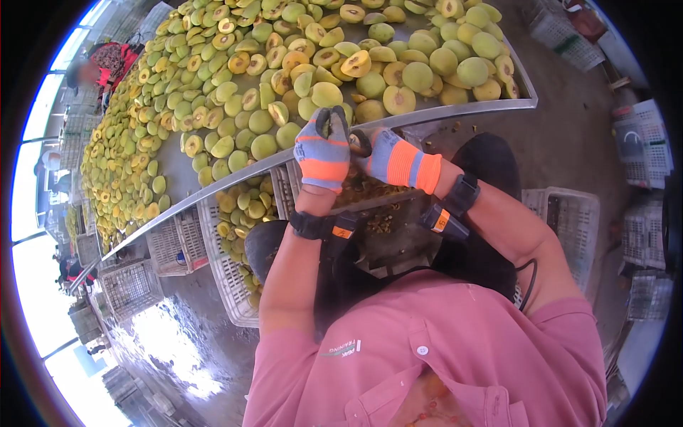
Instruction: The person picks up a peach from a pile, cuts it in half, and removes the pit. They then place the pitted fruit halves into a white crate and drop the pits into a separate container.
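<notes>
Both of my hands wear grey and orange gloves and are close together at the metal edge of a table [498, 105] heaped with halved and whole green-yellow fruit [265, 146]. My left hand [322, 148] has its fingers curled closed around something dark and green, too small to make out. Just to the right, my right hand [398, 160] is closed round a dark, rounded object [361, 142] that I cannot identify. A halved fruit [399, 100] lies on the table beyond my right hand.
Below the table edge stands a white crate [226, 274] with fruit pieces. Another crate [573, 228] is at my right, and more crates [171, 245] stand at the left. A person [114, 64] in red is at the table's far left.
</notes>
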Tool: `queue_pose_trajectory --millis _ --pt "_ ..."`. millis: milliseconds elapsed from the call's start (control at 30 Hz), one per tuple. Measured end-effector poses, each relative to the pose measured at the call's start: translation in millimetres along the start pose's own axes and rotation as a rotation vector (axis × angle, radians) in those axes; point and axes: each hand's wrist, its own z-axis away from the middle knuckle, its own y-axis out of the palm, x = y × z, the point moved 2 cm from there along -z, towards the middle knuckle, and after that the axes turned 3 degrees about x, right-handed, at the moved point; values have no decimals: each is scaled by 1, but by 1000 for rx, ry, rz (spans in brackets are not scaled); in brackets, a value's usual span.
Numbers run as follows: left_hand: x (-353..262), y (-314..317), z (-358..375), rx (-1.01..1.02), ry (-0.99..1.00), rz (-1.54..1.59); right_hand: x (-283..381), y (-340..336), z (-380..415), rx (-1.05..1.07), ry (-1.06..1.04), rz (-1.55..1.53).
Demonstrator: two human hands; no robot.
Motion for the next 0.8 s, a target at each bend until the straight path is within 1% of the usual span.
queue_pose_trajectory --millis 100,200,267,300,367,400,433,500,567,633,667,700,800 --pt "21 3 -4 128 -172 266 9 -6 3 69 30 43" --pt "22 -7 -13 413 -239 396 17 -18 5 211 256 43" --pt "29 -11 -15 437 23 280 30 -27 8 217 234 -28" --pt "22 -13 -16 447 156 222 33 -30 8 218 222 -62" --pt "12 -12 -9 330 -38 500 22 -26 4 209 75 -180" --pt "4 -12 -5 268 -134 635 20 -25 4 201 53 -195" --pt "0 -12 -1 226 -102 583 20 -25 3 193 31 -209" --pt "-4 -14 8 140 -48 476 18 -21 8 177 98 -154" --pt "-2 -16 12 114 72 350 -16 0 3 205 31 -96" --pt "-8 -18 13 115 177 233 -39 14 -1 235 7 -140" --pt "-14 -22 12 123 220 179 -49 19 -2 257 14 -211" --pt "-19 -25 12 129 261 125 -44 18 -1 282 23 -282" --pt "-18 -22 5 155 291 322 -27 -2 14 424 -205 -554"
